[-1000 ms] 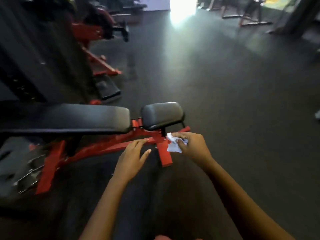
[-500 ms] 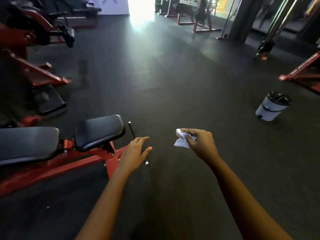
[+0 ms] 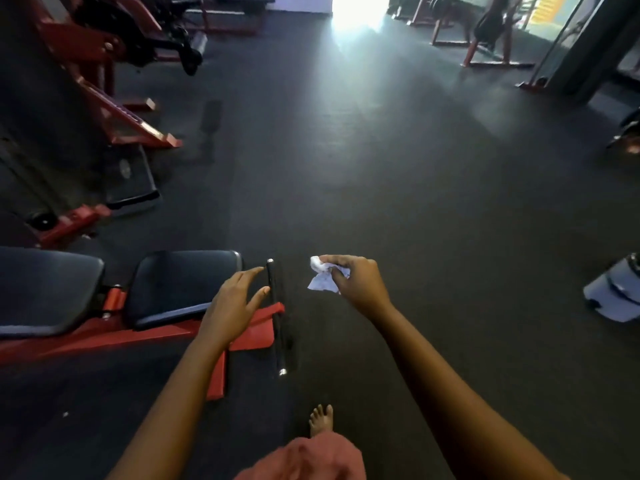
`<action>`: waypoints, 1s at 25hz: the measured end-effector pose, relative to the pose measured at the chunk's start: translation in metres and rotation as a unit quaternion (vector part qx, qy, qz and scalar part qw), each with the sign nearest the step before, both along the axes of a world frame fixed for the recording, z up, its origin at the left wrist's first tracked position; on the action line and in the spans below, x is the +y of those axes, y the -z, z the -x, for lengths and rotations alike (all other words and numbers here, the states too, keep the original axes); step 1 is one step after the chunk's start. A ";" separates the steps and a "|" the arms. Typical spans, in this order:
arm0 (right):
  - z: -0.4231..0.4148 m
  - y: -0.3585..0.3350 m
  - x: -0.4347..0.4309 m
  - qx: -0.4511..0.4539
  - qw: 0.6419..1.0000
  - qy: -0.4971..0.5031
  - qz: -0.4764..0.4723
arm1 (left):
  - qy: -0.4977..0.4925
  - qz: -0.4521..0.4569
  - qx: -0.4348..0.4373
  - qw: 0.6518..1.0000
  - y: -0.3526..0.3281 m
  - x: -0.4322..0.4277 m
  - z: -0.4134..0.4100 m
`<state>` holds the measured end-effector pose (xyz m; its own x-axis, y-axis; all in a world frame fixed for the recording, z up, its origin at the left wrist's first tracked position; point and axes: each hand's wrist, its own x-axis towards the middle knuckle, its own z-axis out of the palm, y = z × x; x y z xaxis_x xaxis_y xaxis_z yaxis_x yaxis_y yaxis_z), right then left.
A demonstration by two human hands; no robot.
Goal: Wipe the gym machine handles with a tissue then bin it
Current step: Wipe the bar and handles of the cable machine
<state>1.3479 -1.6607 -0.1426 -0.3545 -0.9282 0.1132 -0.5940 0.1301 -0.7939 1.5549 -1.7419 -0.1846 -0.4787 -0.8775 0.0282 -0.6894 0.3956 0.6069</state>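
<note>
My right hand (image 3: 358, 284) pinches a crumpled white tissue (image 3: 323, 279) in the air above the dark floor, just right of the bench. The black handle bar (image 3: 276, 317) with silver end caps runs across the foot of the red bench frame (image 3: 256, 329). My left hand (image 3: 235, 303) hovers with straight fingers over the frame, its fingertips close to the bar's far end; whether they touch it I cannot tell. A white bin (image 3: 614, 292) with a dark liner stands on the floor at the right edge, partly cut off.
The bench's black seat pad (image 3: 180, 284) and back pad (image 3: 45, 289) lie to the left. Red machines (image 3: 104, 64) stand at the far left, more red frames (image 3: 485, 46) at the far right. My bare foot (image 3: 321, 419) is below the hands. Open dark floor stretches ahead.
The view has swung back left, so the bin slid to the right edge. Both hands stayed in front; the left hand now reaches beside the handle bar. The tissue remains pinched in the right hand.
</note>
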 end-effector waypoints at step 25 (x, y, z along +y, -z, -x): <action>0.122 0.561 -0.427 -0.022 0.915 -0.365 -0.170 | -0.413 -0.285 -0.163 0.849 0.549 -0.270 0.184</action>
<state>1.2257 -2.0875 -0.7033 0.3771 -0.8981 -0.2262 -0.5893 -0.0443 -0.8067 1.3709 -2.0117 -0.7336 0.4063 -0.7446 -0.5296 -0.7566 -0.5991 0.2618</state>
